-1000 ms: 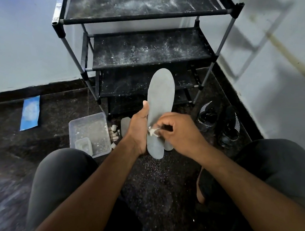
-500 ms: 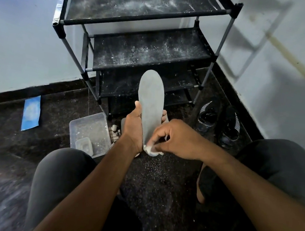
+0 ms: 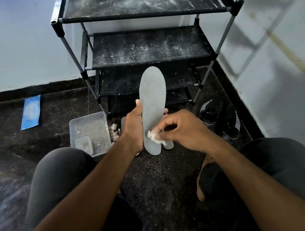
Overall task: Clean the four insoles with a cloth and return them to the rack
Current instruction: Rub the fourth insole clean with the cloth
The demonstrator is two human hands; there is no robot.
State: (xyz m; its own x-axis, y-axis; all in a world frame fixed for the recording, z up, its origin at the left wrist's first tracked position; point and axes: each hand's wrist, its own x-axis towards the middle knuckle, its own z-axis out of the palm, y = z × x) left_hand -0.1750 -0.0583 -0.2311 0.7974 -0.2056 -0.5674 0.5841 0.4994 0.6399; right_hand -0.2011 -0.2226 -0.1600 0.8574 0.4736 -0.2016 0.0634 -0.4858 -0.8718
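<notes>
While left hand (image 3: 134, 127) grips smooth grey insole (image 3: 152, 104), right hand (image 3: 181, 129) pinches crumpled white cloth (image 3: 154, 136)

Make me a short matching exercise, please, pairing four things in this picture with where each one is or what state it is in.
Things:
1. grey insole
2. white cloth
3. clear plastic tub
4. pair of black shoes

Places or states:
A. on the floor to the right of the rack
B. held upright in the left hand
C. on the floor beside the rack's front left leg
D. pinched in the right hand against the lower part of the insole

Pairs: 1-B, 2-D, 3-C, 4-A
</notes>
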